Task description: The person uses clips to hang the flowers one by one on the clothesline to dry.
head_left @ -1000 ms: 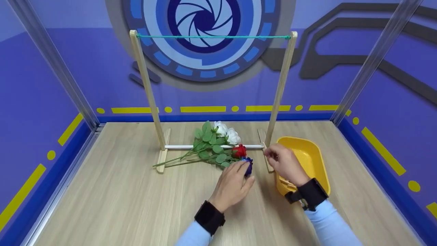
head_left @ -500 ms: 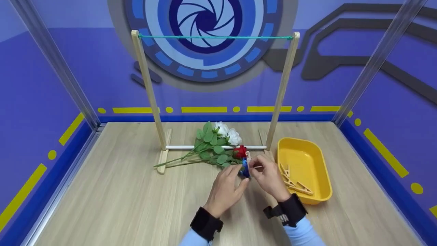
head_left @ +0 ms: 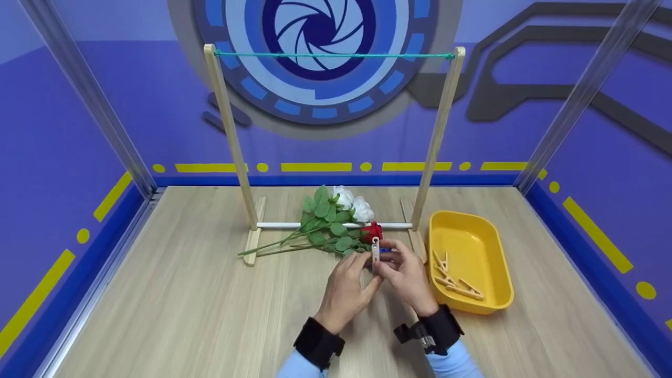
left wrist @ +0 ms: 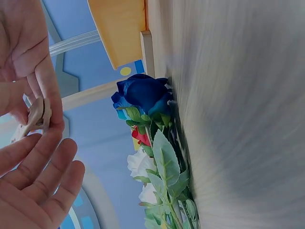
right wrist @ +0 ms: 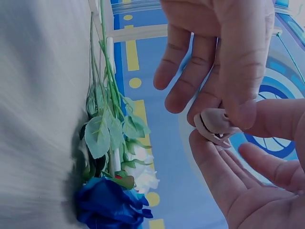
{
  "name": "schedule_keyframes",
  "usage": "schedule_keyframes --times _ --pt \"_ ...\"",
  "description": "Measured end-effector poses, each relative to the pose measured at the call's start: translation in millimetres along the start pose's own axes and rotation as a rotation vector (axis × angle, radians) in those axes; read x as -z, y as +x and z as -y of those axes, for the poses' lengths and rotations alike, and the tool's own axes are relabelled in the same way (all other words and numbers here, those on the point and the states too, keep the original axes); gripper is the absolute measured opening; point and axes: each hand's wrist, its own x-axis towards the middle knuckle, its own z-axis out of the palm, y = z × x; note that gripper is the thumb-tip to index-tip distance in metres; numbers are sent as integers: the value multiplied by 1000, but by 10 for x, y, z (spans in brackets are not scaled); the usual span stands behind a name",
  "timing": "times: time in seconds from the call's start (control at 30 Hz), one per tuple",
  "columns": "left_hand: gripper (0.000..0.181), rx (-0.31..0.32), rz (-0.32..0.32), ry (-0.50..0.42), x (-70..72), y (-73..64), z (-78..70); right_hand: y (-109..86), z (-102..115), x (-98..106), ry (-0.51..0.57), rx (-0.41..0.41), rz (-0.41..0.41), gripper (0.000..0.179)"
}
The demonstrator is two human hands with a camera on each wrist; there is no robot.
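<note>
Pinching one pale clothespin (head_left: 375, 249) between them, our left hand (head_left: 346, 294) and right hand (head_left: 409, 278) hold it above the table (head_left: 184, 315), near the blue rose (left wrist: 143, 98). We judge it light, stiff and springy, best squeezed at its handle ends. Beyond lie a red rose (head_left: 372, 232) and white roses (head_left: 363, 209); rightward, a yellow tray (head_left: 475, 252) carries more clothespins (head_left: 464, 292).

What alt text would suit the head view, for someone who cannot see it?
A person's left grip and right grip hold a clip near blue, red and white roses. A green string spans a wooden frame; a yellow tray at right holds more clips.
</note>
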Motion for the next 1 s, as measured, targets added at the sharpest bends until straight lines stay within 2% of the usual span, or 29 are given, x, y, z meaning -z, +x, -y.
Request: schedule_keyframes --times 0.17,0.43,0.67,1.0 --pt "44 17 -27 -24 -16 2 -7 -7 19 -5 56 -6 13 43" --pt "35 52 -53 -77 -27 11 15 -9 38 -8 117 -29 33 48" --pt "32 63 -42 -107 -11 7 10 -10 48 6 111 -49 52 50" --pt "27 50 -34 -93 -4 19 -7 -11 46 58 48 0 98 47"
